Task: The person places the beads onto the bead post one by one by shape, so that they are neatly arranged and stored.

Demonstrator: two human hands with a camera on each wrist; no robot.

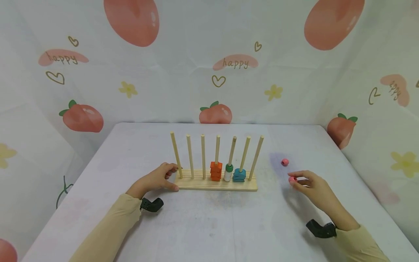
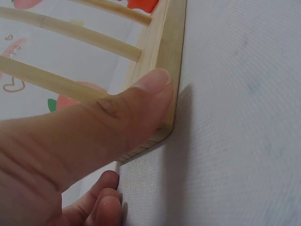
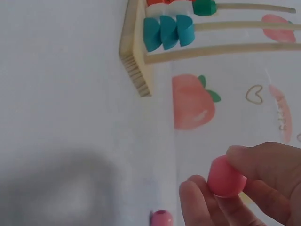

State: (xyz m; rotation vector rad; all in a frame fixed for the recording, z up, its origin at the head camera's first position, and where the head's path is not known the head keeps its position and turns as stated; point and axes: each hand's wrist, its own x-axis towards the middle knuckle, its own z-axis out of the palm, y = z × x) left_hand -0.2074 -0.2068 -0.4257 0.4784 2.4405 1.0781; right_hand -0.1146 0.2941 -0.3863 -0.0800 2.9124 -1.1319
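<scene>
A wooden peg board (image 1: 216, 185) with several upright pegs stands mid-table. My left hand (image 1: 161, 178) grips its left end, the thumb along the front edge in the left wrist view. Between thumb and fingers, my right hand (image 1: 312, 189) pinches a pink bead (image 3: 226, 176), held above the table right of the board. Another pink bead (image 1: 285, 162) lies on the table just beyond that hand. Orange beads (image 1: 216, 171) are stacked on one peg, a green bead (image 1: 229, 168) over white (image 1: 227, 176) on the following one, and blue beads (image 1: 239, 175) on the peg after.
A white cloth covers the table (image 1: 209, 225). Behind it hangs a white curtain (image 1: 170, 83) printed with peaches, hearts and flowers. Black wrist cameras sit on both forearms, the left one (image 1: 152, 205) close to the tabletop.
</scene>
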